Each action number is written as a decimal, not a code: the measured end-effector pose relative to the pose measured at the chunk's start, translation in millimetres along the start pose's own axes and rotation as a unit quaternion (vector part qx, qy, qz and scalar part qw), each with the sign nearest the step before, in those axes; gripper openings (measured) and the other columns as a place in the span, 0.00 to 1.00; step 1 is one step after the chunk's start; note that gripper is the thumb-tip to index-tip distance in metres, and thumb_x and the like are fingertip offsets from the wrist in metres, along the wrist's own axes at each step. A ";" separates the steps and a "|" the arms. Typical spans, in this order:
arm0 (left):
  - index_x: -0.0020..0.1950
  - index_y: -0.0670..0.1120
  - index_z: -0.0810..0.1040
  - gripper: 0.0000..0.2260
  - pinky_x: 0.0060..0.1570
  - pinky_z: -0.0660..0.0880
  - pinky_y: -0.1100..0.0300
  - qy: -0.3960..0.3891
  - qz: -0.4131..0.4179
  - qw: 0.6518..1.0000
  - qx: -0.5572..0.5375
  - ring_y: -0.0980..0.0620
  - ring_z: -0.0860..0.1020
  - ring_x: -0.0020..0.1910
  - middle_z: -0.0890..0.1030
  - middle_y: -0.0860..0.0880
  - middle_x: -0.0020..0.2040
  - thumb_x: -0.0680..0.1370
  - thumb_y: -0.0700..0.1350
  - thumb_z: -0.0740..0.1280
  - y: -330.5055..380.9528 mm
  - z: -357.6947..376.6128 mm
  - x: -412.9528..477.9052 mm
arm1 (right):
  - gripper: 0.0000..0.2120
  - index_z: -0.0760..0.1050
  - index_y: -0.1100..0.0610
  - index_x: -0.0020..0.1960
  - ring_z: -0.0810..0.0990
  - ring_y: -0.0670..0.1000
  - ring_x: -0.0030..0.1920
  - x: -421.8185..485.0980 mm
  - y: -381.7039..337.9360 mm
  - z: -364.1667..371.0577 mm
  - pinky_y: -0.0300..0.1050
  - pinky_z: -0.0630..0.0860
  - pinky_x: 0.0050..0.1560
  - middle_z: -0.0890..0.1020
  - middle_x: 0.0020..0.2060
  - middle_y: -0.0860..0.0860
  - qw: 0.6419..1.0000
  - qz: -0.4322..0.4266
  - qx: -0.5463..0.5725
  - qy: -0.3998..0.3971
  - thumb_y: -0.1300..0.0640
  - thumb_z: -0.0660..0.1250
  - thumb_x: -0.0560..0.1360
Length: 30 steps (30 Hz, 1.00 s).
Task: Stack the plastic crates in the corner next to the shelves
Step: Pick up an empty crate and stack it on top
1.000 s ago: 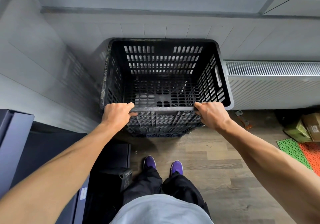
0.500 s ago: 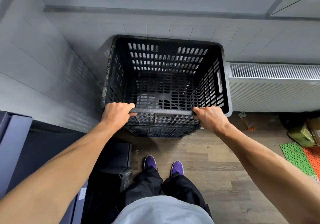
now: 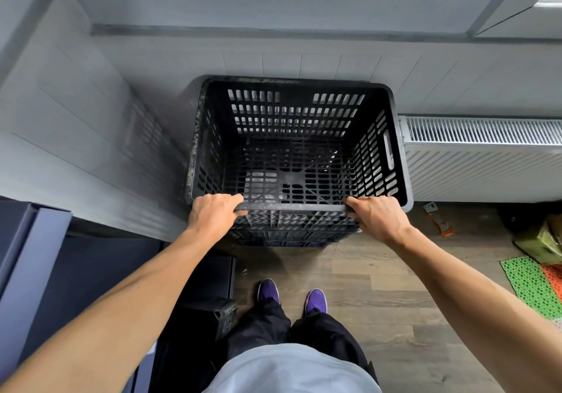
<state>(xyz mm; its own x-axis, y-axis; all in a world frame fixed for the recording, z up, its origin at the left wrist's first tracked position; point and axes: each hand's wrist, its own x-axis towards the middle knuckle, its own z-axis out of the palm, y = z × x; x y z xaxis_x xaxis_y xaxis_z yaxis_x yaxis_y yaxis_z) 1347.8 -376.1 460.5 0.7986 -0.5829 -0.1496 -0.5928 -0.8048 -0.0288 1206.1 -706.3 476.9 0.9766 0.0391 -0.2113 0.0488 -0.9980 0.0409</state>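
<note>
Crate-seating is your step: your left hand [image 3: 214, 211] and right hand [image 3: 375, 217] both clutch the near rim of the one black crate [image 3: 292, 149] at frame centre, against the wall beside the radiator [image 3: 483, 158], apparently atop another, so next check alignment, then release.

I see left hand [image 3: 213, 213] and right hand [image 3: 377, 219] gripping near rim of black crate [image 3: 380, 149], stacked on another crate [image 3: 289, 237], beside radiator [image 3: 486, 161].
</note>
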 end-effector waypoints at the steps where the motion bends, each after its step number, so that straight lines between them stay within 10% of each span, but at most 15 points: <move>1: 0.51 0.52 0.77 0.14 0.37 0.70 0.56 -0.001 -0.002 1.000 -0.005 0.47 0.82 0.43 0.84 0.52 0.43 0.78 0.61 0.61 -0.1 1.0 -1.1 | 0.11 0.71 0.53 0.56 0.84 0.56 0.41 -0.2 -0.4 1.2 0.47 0.72 0.34 0.84 0.44 0.49 1.000 0.003 0.001 0.000 0.47 0.61 0.80; 11: 0.40 0.52 0.69 0.15 0.37 0.69 0.57 -0.009 -0.030 0.999 -0.041 0.47 0.81 0.39 0.82 0.52 0.37 0.77 0.62 0.63 -0.1 3.6 -7.4 | 0.10 0.70 0.54 0.56 0.83 0.57 0.45 2.1 -6.8 4.6 0.49 0.73 0.35 0.84 0.46 0.50 0.998 0.041 0.040 -0.023 0.49 0.59 0.81; 30: 0.57 0.51 0.74 0.13 0.39 0.67 0.57 -0.031 -0.013 0.999 -0.030 0.49 0.81 0.44 0.81 0.53 0.46 0.80 0.58 0.59 -3.2 5.2 3.3 | 0.09 0.73 0.54 0.56 0.81 0.55 0.50 15.7 -11.2 17.1 0.50 0.69 0.47 0.82 0.49 0.50 0.993 0.086 0.068 -0.047 0.50 0.60 0.80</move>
<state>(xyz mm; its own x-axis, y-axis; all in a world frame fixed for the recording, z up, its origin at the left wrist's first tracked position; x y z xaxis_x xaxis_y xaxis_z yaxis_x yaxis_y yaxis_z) 1351.7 -374.8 454.9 0.8041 -0.5557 -0.2115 -0.5639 -0.8255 0.0250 1217.4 -695.3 456.4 0.9441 -0.1307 -0.3026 -0.1515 -0.9874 -0.0461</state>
